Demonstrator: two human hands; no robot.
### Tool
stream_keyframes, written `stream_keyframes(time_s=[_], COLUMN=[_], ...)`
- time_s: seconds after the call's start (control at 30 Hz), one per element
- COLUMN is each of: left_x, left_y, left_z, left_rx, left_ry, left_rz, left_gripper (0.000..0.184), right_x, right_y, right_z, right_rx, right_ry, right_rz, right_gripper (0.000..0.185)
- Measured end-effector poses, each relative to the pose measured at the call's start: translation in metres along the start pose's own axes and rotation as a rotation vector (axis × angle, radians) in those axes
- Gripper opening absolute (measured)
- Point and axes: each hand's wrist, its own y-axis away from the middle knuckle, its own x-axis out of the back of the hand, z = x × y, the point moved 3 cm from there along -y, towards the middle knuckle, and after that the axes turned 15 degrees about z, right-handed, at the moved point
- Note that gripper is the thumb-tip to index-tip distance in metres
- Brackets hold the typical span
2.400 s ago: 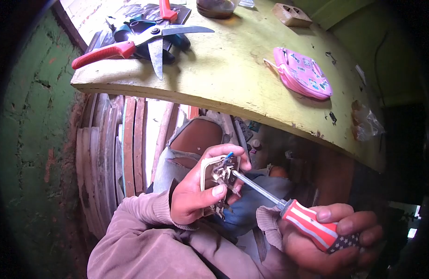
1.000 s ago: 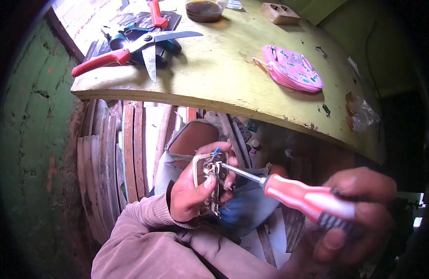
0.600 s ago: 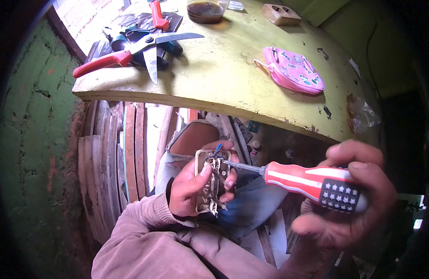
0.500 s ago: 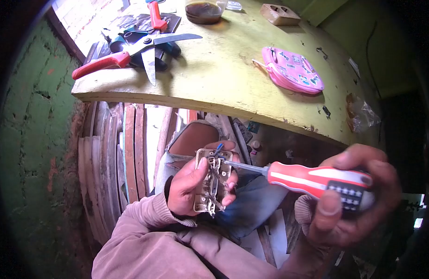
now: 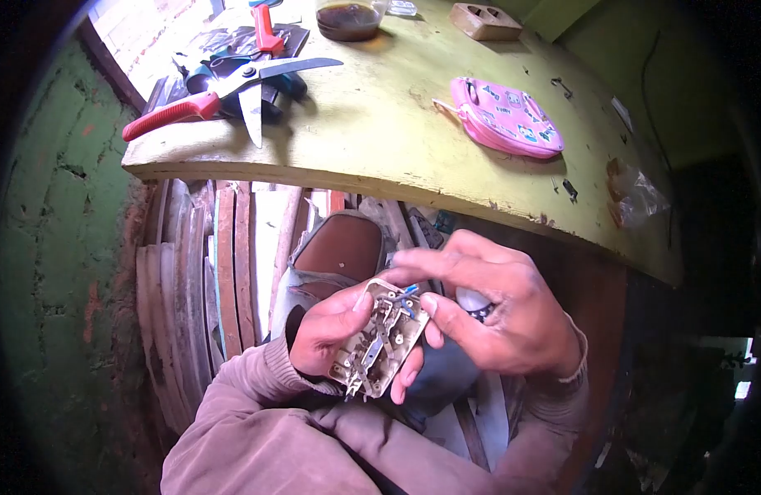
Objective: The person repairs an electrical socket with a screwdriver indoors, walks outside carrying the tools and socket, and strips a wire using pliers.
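My left hand (image 5: pixel 321 334) is closed around an opened cream-coloured electrical socket housing (image 5: pixel 401 356), thumb along one side and fingers under the other. Its inside faces up, with metal contact strips and screw posts showing. A short blue wire (image 5: pixel 411 290) sits at the upper end. My right hand (image 5: pixel 517 309) is bent over that end, its thumb tip close to the wire; I cannot tell if it touches. Tucked in the right palm is the screwdriver (image 5: pixel 475 302); only part of its handle shows, and its shaft is hidden.
A yellow-green wooden table (image 5: pixel 380 153) stands ahead, its front edge beyond my hands. On it are red-handled shears (image 5: pixel 250 78), a pink pouch (image 5: pixel 512 120), a cup of dark liquid (image 5: pixel 347 21), a wooden block (image 5: pixel 485 22) and a plastic bag (image 5: pixel 640 198). Wooden planks (image 5: pixel 224 264) lean at left.
The screwdriver tip has left the socket housing, and the tool is now tucked into my right palm. My right hand has moved left to the blue wire; the housing has tilted clockwise.
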Motion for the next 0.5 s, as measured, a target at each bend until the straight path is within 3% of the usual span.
stream_keyframes(time_s=[0.03,0.1,0.3,0.5], left_x=[0.005,0.003,0.005,0.008], left_y=[0.001,-0.003,-0.003,-0.003], left_z=[-0.001,-0.001,-0.004,-0.002], left_rx=[0.080,0.083,0.171,0.249], left_ry=[0.014,0.019,0.155,0.159], left_rz=[0.044,0.027,0.093,0.127], left_gripper=[0.065,0.064,0.059,0.055], right_x=[-0.001,0.001,-0.003,-0.003], right_y=[-0.001,-0.007,-0.007,-0.008], right_z=[0.005,0.005,0.013,0.019], right_rx=[-0.058,0.087,0.181,0.239], right_ry=[-0.045,0.020,0.045,0.063], right_rz=[-0.027,-0.144,-0.079,-0.118], right_gripper=[0.026,0.022,0.009,0.008])
